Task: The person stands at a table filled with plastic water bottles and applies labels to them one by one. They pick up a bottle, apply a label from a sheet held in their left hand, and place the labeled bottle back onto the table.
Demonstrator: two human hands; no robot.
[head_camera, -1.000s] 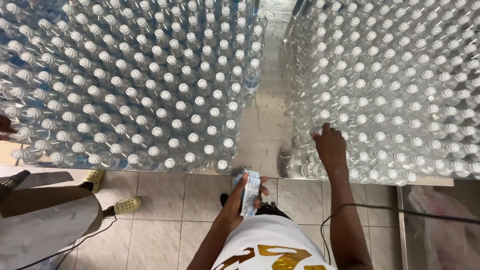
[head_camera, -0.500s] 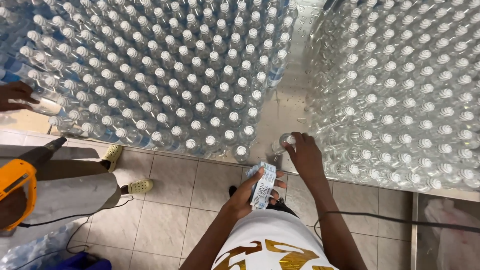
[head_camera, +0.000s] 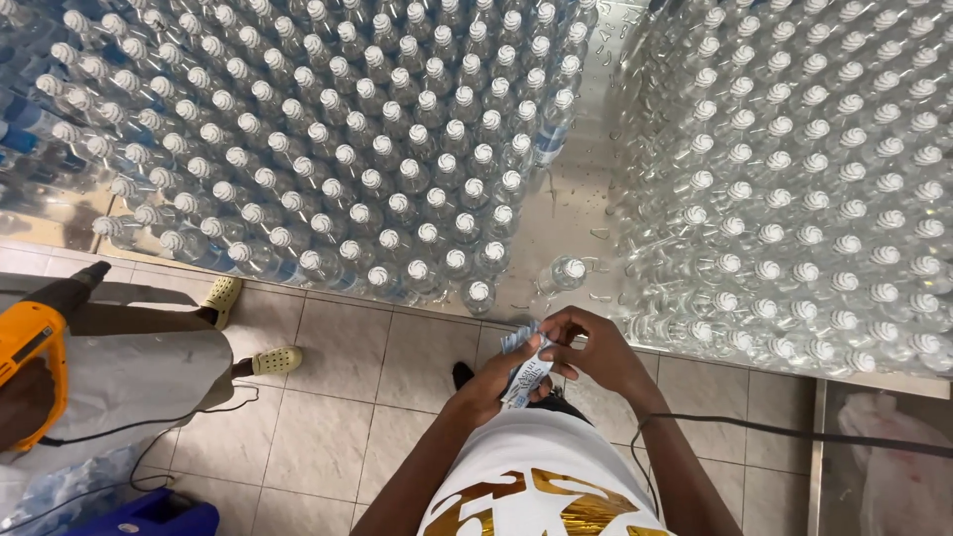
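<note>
Clear bottle (head_camera: 567, 272) now stands alone in steel gap between blocks, near table edge; right hand (head_camera: 594, 349) has left it, come back to labels (head_camera: 526, 365); fingers pinch top one; left hand (head_camera: 493, 382) closed around stack; labelling step likely under way.

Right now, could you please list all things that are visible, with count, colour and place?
Capped bottles, left block: many, clear with white caps, left of the steel table.
Capped bottles, right block: many, clear, right side.
Single bottle: one, clear, alone in the gap by the table edge.
Steel table: one, silver, wet.
Heat gun: one, orange, far left, with another person.
Yellow shoes: two, on the tiled floor.
Cable: one, black, lower right.
Labels: small stack, white and blue, in left hand.
Right hand: touching the labels.
</note>
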